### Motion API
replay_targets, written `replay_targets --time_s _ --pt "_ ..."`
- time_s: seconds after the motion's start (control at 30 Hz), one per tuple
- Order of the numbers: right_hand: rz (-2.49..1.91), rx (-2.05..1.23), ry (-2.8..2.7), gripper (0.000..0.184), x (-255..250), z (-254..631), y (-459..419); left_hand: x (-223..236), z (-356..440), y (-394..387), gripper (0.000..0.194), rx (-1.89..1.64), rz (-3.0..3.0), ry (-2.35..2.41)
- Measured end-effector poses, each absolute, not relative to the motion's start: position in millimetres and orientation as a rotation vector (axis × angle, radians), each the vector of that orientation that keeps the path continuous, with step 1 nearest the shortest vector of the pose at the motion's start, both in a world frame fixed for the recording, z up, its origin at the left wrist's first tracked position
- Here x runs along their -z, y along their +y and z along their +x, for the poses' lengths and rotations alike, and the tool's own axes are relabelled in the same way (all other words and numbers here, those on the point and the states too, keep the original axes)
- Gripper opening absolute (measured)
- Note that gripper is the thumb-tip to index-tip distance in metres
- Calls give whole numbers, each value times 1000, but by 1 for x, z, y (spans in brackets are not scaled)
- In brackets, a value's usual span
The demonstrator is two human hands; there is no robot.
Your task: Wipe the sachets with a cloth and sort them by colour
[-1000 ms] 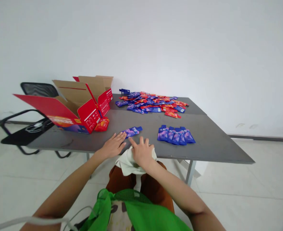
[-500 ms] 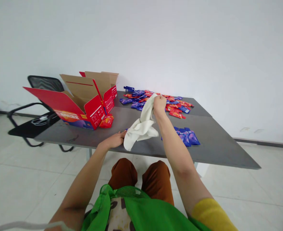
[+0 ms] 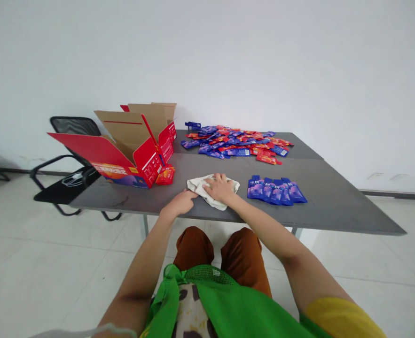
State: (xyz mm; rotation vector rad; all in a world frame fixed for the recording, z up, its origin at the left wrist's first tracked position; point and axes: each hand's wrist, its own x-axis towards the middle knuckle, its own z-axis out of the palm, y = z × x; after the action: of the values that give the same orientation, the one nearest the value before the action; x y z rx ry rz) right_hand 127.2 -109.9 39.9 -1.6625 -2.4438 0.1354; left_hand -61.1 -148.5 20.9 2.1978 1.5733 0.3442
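Note:
On the grey table's near side, a white cloth [image 3: 210, 199] lies crumpled and flattened. My right hand [image 3: 220, 188] rests on top of it, palm down, fingers spread. At the cloth's left edge is my left hand [image 3: 180, 203], low on the tabletop, with its fingers stretched toward the cloth and touching its edge. Whatever lies under the cloth is hidden. To the right of my right hand, several blue pouches [image 3: 276, 191] lie in an overlapping row. A few red-orange pouches [image 3: 165, 174] sit to the left, against a box.
Open red cartons [image 3: 122, 162] with raised brown flaps stand on the table's [image 3: 348, 206] left side. A heap of blue and red pouches [image 3: 235, 141] spreads across the back. Behind the cartons is a black chair [image 3: 61, 188]; a white wall [image 3: 249, 65] rises beyond the table.
My right hand has brought the dangling cloth down and toward me onto the tabletop, and now lies on it. My left hand stays near the same spot. The view has shifted slightly.

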Motion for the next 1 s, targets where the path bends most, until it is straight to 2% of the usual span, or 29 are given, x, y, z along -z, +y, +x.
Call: replay_targets --time_s 0.17,0.4,0.47,0.6,0.73,0.8,0.93,1.0 --pt "-1886 -143 -2291 51 -56 128 -100 -25 -44 -163 69 -160 2364 1714" --pt "-1503 -181 -2447 51 -40 109 -145 -27 -30 -184 36 -33 2417 2034" --pt "-1543 -154 -2446 48 -40 108 -143 -30 -35 -180 39 -58 2492 1939" --pt "-1830 -159 -2298 37 -49 112 -116 -32 -49 -168 59 -206 2512 1775" --pt "-1970 -194 -2158 34 -65 121 -87 -24 -56 -163 62 -354 2387 1827" --pt "-1938 -226 -2108 40 -70 123 -81 -19 -55 -164 60 -432 2367 1851" --pt "-1689 -210 -2082 69 -60 112 -96 -17 -49 -166 48 -374 2305 2043" --pt "-1585 -153 -2156 67 -46 104 -110 -19 -46 -167 38 -269 2257 2183"
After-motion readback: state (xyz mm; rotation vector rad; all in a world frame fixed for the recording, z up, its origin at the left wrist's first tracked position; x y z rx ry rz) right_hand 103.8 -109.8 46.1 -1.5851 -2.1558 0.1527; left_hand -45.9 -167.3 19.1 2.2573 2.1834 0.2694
